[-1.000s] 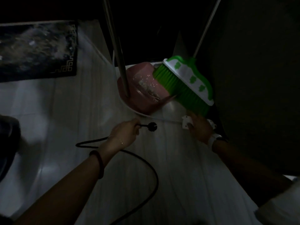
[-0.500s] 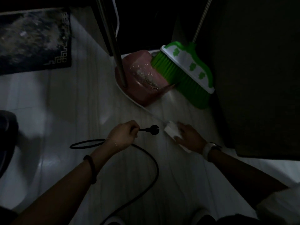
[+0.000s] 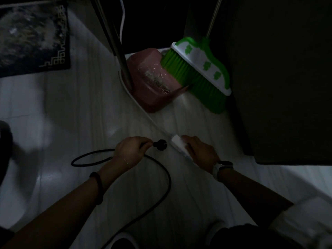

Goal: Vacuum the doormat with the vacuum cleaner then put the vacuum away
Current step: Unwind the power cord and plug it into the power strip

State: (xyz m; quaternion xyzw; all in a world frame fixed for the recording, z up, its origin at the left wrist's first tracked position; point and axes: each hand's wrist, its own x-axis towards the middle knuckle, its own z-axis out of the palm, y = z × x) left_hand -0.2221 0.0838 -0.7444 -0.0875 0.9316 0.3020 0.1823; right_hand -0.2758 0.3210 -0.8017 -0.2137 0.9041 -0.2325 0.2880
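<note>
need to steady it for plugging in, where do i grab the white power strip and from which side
Grip the white power strip across its long narrow body, coming from the right as the right hand does. That leaves its left end facing the black plug, which the left hand holds.

The left hand (image 3: 130, 150) pinches a black plug (image 3: 160, 144) just beside a white power strip (image 3: 177, 143) under the right hand (image 3: 201, 153).

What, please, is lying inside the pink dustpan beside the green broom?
Inside the pink dustpan lies a heap of pale dust and small light slivers of debris. The green broom bristles overhang its right side, so anything beneath them is hidden.
</note>
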